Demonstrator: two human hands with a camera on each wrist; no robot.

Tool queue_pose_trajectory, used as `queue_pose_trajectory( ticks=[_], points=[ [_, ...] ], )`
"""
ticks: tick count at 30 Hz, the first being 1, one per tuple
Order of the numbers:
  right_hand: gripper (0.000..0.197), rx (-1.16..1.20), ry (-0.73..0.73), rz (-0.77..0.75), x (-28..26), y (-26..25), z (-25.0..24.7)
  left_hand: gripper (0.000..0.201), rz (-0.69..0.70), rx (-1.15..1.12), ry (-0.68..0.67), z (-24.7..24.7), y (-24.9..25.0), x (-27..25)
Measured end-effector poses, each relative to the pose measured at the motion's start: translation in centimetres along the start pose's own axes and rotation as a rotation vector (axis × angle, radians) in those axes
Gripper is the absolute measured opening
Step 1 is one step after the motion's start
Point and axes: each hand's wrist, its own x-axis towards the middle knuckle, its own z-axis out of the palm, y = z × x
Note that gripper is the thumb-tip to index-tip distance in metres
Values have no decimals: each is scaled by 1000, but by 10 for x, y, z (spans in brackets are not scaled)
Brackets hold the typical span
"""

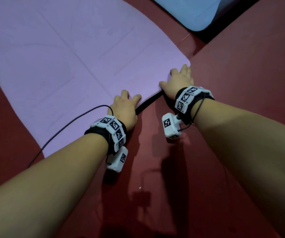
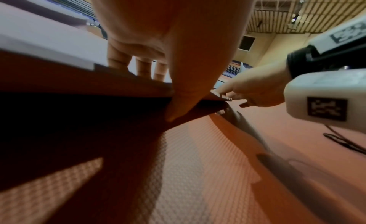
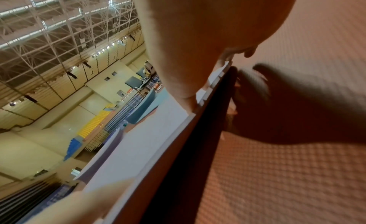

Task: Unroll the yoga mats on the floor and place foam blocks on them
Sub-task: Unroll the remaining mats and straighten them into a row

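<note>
Both hands pinch the purple mat's lifted near edge, left hand beside right hand, fingers on top; it seems mid-positioning; lowering it flat looks next.

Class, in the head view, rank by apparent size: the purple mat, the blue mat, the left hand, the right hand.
1. purple mat
2. blue mat, cropped by the frame
3. left hand and right hand: alike, unranked

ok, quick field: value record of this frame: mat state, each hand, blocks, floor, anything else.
mat: purple yoga mat unrolled, near edge lifted off the floor
left hand: left hand grips the near edge, fingers on top, thumb under
right hand: right hand holds the edge near the corner
floor: red textured floor
blocks: none in view
other: blue mat at top right
</note>
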Motion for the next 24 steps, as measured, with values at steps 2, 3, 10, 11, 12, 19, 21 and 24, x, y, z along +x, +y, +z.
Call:
queue_pose_trajectory(
  ticks=[2, 3, 10, 11, 12, 19, 21, 24],
  points=[
    [65, 49, 6, 8, 4, 2, -7, 67, -23, 88, 2, -2, 1, 3],
    [66, 74, 1, 30, 8, 1, -11, 66, -26, 118, 3, -6, 1, 5],
    [65, 334, -68, 242, 24, -23, -31, 59, -20, 138, 122, -39, -10, 7],
    [69, 410, -84, 260, 25, -26, -33, 57, -18, 121, 143, -44, -11, 8],
    [77, 495, -97, 271, 28, -28, -33, 56, -19, 105, 164, -49, -13, 8],
    [49, 1146, -111, 270, 24, -48, -37, 55, -59, 63, 219, -56, -22, 3],
    [42, 1323, -189, 312, 17, -58, -40, 55, -57, 66, 210, -53, -22, 0],
    [40, 1444, -269, 398, 14, -66, -44, 59, -42, 68, 188, -48, -23, -4]
  ],
)
